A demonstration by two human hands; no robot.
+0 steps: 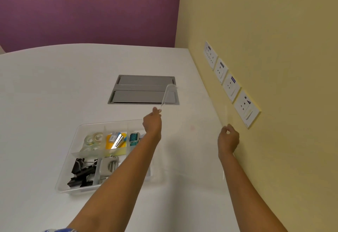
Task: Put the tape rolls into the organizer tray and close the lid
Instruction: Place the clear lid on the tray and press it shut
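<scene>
A clear plastic organizer tray [63,180] stands open on the white table. Several clear tape rolls [93,139] lie in its back left compartment. A transparent lid [192,127] is held off the table to the right of the tray, tilted, with its far corner near the grey hatch. My left hand [152,123] pinches the lid's left edge. My right hand [228,136] pinches its right edge, close to the yellow wall. The lid is hard to see apart from its edges.
The tray also holds black binder clips [82,172], a stapler on yellow notes [117,140], teal items [134,137] and a grey dispenser [109,166]. A grey cable hatch [143,90] is set into the table. Wall sockets [231,83] line the yellow wall at right.
</scene>
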